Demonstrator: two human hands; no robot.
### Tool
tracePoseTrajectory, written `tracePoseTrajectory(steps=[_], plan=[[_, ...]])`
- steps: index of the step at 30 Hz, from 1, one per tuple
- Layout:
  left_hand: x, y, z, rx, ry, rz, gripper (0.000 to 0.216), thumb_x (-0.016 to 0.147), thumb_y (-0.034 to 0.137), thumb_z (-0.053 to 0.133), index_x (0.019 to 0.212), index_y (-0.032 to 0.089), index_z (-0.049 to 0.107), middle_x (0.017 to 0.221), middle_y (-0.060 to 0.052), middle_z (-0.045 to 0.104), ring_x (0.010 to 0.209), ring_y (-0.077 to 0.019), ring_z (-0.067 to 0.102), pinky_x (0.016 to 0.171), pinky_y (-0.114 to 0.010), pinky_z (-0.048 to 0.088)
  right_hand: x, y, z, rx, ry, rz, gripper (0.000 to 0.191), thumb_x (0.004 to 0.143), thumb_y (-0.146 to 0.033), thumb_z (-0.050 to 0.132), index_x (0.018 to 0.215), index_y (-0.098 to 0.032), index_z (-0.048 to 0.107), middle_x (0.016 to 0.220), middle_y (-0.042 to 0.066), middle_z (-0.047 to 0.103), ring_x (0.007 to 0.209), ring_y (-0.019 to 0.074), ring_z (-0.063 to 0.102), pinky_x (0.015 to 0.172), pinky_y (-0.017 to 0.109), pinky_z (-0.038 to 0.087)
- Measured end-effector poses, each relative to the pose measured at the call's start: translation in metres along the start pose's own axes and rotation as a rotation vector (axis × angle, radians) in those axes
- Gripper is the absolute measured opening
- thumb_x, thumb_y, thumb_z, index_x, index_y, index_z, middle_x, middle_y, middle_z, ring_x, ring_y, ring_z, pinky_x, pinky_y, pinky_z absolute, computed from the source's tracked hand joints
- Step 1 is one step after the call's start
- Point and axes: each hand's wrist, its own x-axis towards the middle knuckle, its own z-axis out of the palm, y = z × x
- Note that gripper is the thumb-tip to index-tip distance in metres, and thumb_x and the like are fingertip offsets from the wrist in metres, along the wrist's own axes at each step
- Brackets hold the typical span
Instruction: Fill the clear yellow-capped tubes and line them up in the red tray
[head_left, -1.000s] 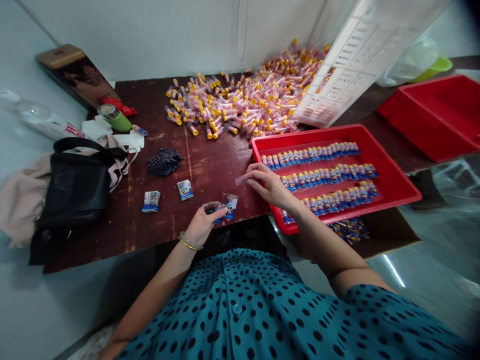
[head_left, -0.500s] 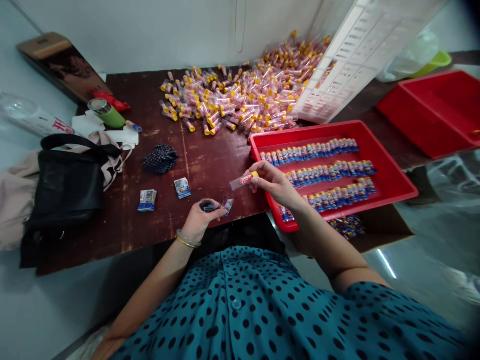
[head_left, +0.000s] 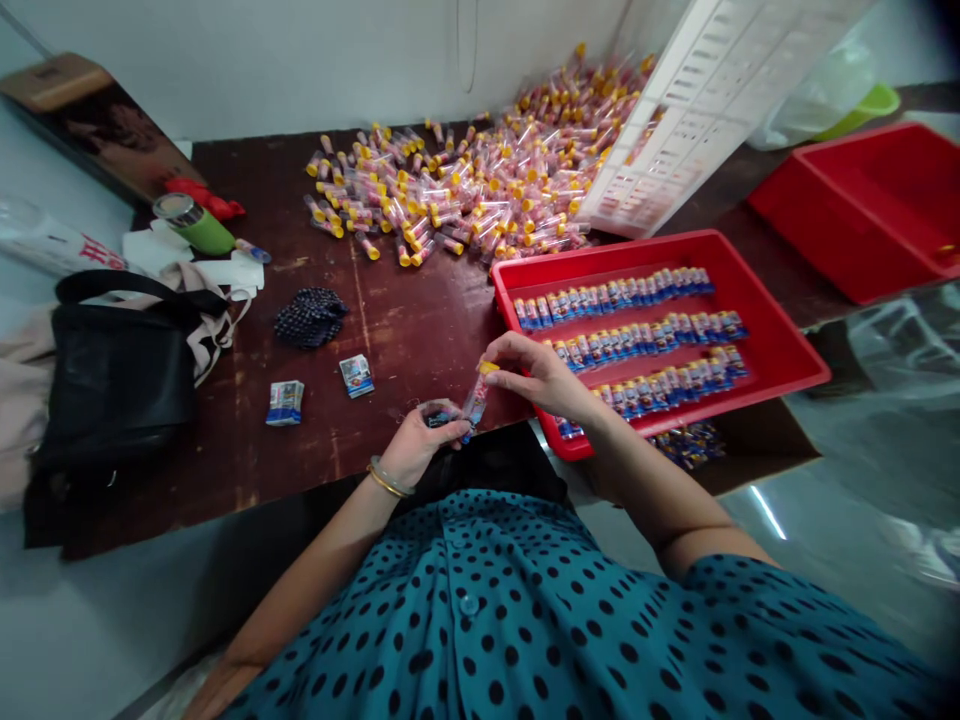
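My right hand (head_left: 536, 372) pinches a small clear tube (head_left: 480, 388) by its yellow cap, and pink bits show inside. The tube's lower end meets a small blue printed plastic sleeve (head_left: 466, 432) between the fingers of my left hand (head_left: 420, 445). Whether the tube is inside the sleeve or only against it, I cannot tell. More dark printed film (head_left: 439, 412) shows in the curl of my left fingers. Left of my hands lie a small stack of printed sleeves (head_left: 286, 403) and another stack (head_left: 356, 376).
A heap of yellow-capped tubes (head_left: 450, 195) covers the table's back. At right, a red tray (head_left: 780, 375) holds rows of sleeved tubes. A white plastic basket (head_left: 675, 120) stands tilted behind it. A black bag (head_left: 124, 350), dark dotted cloth (head_left: 311, 317) and green cup (head_left: 195, 223) sit left.
My right hand has brought the tube down and left to the sleeve and turned it from nearly level to steep. My left hand has shifted slightly right.
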Motion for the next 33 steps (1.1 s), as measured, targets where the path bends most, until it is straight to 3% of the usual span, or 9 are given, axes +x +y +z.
tracePoseTrajectory(steps=[3, 6, 11, 19, 27, 33], plan=[[-0.001, -0.003, 0.007, -0.05, 0.001, -0.038, 0.043, 0.059, 0.035, 0.088, 0.093, 0.015, 0.07, 0.085, -0.003, 0.071, 0.069, -0.0149, 0.065, 0.057, -0.026, 0.053, -0.011, 0.014, 0.012, -0.05, 0.085, 0.04, 0.021, 0.086, -0.038, 0.067, 0.095, -0.019, 0.065, 0.091, 0.002, 0.067, 0.083, 0.0157, 0.063, 0.08, 0.03, 0.051], [-0.002, -0.003, 0.014, -0.096, -0.002, -0.063, 0.042, 0.062, 0.037, 0.086, 0.095, 0.015, 0.071, 0.086, -0.004, 0.072, 0.073, -0.0162, 0.065, 0.061, -0.028, 0.054, -0.027, 0.027, 0.029, 0.031, 0.183, 0.126, 0.024, 0.087, -0.042, 0.064, 0.094, -0.019, 0.065, 0.09, 0.002, 0.069, 0.079, 0.0159, 0.064, 0.075, 0.029, 0.052], [-0.001, -0.003, 0.027, -0.092, 0.032, -0.006, 0.039, 0.059, 0.033, 0.088, 0.09, 0.015, 0.074, 0.091, -0.004, 0.074, 0.084, -0.0168, 0.067, 0.079, -0.028, 0.053, -0.05, 0.035, 0.043, 0.033, 0.272, 0.12, 0.03, 0.079, -0.042, 0.074, 0.1, -0.022, 0.066, 0.106, 0.005, 0.071, 0.098, 0.0205, 0.065, 0.092, 0.036, 0.051], [0.004, -0.008, 0.038, -0.022, 0.029, 0.042, 0.034, 0.062, 0.034, 0.087, 0.09, 0.016, 0.076, 0.093, -0.005, 0.076, 0.088, -0.0178, 0.067, 0.085, -0.029, 0.051, -0.058, 0.037, 0.031, 0.048, 0.312, 0.121, 0.026, 0.081, -0.041, 0.072, 0.101, -0.025, 0.067, 0.108, 0.005, 0.071, 0.104, 0.0215, 0.065, 0.097, 0.038, 0.049], [0.009, -0.009, 0.054, 0.003, 0.038, 0.012, 0.035, 0.063, 0.032, 0.087, 0.091, 0.014, 0.075, 0.092, -0.005, 0.075, 0.086, -0.0171, 0.067, 0.084, -0.029, 0.052, -0.062, 0.034, 0.015, 0.142, 0.344, 0.098, 0.022, 0.082, -0.038, 0.071, 0.095, -0.021, 0.068, 0.1, 0.005, 0.07, 0.094, 0.0184, 0.066, 0.09, 0.034, 0.051], [0.014, -0.009, 0.066, 0.042, 0.027, 0.014, 0.038, 0.06, 0.036, 0.088, 0.089, 0.015, 0.075, 0.087, -0.005, 0.075, 0.078, -0.0168, 0.066, 0.075, -0.029, 0.054, -0.066, 0.04, 0.014, 0.261, 0.347, 0.124, 0.026, 0.08, -0.042, 0.073, 0.092, -0.02, 0.068, 0.097, 0.003, 0.069, 0.093, 0.0174, 0.064, 0.09, 0.034, 0.05]])
